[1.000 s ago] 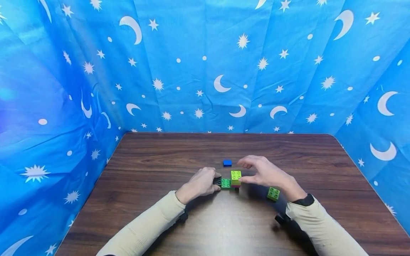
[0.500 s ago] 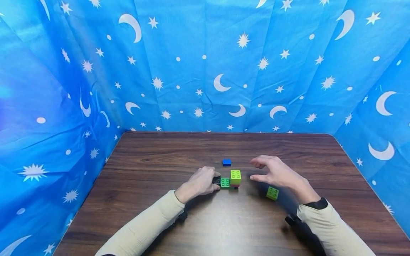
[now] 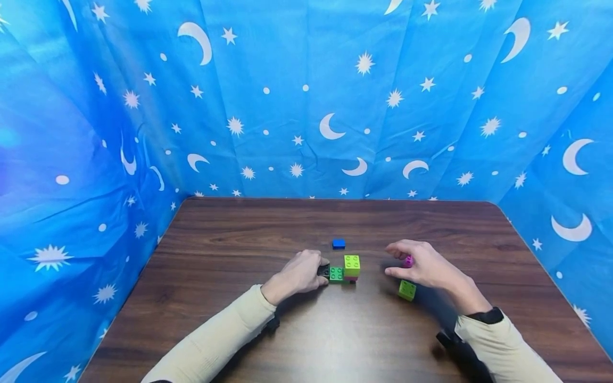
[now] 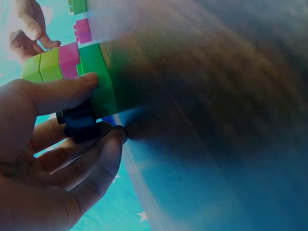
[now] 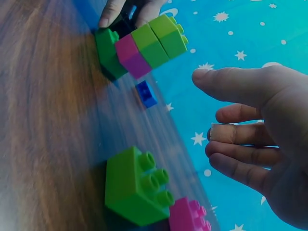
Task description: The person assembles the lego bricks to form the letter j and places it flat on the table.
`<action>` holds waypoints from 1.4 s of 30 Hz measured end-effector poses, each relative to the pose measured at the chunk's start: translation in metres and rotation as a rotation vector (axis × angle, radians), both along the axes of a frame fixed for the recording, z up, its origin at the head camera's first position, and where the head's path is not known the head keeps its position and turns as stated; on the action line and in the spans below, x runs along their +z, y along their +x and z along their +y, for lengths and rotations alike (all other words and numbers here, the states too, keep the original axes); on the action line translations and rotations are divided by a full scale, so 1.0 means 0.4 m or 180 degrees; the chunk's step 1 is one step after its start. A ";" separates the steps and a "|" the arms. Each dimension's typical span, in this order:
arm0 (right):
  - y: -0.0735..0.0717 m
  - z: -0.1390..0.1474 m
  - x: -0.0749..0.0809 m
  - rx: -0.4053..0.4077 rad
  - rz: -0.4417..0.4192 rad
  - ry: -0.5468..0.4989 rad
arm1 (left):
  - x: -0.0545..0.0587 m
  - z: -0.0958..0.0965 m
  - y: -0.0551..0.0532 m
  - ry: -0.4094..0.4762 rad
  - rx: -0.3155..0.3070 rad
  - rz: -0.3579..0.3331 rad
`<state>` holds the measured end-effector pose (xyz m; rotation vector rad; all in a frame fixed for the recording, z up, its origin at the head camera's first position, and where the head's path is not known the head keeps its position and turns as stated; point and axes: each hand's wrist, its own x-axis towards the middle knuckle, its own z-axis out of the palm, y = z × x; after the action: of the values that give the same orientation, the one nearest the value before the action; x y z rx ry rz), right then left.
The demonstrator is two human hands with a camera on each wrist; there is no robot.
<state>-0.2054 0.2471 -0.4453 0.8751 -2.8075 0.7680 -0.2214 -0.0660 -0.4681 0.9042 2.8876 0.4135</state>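
My left hand grips the black brick end of a toy-brick build, its thumb also against the long green brick at the bottom. On the green brick's other end rises a column: a pink brick with two lime bricks above it. My right hand hovers to the right of the build, fingers spread and nothing between them in the right wrist view. Partly behind it in the head view lies a loose pink brick. A loose green brick stands just nearer, studs showing.
A small blue brick lies behind the build on the brown wood-grain table. A blue cloth with moons and stars hangs around the table's back and sides.
My right hand has drawn away from the lime column to the right, and the loose pink brick has come into sight by it. My left hand has stayed on the build.
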 end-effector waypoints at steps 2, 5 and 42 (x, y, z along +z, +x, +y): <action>0.009 0.007 -0.006 -0.0016 0.0016 0.0020 | -0.001 0.000 0.003 0.0000 -0.0015 -0.0003; 0.024 0.015 -0.015 -0.0025 -0.0060 0.0050 | -0.004 -0.001 0.009 -0.0021 -0.0022 -0.0063; 0.103 0.036 -0.065 -0.0073 -0.0128 0.0312 | 0.006 -0.018 0.017 -0.0048 0.0034 -0.0101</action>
<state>-0.1643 0.2614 -0.4711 0.8492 -2.9071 0.6571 -0.2146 -0.0731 -0.4658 0.8722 2.8643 0.4028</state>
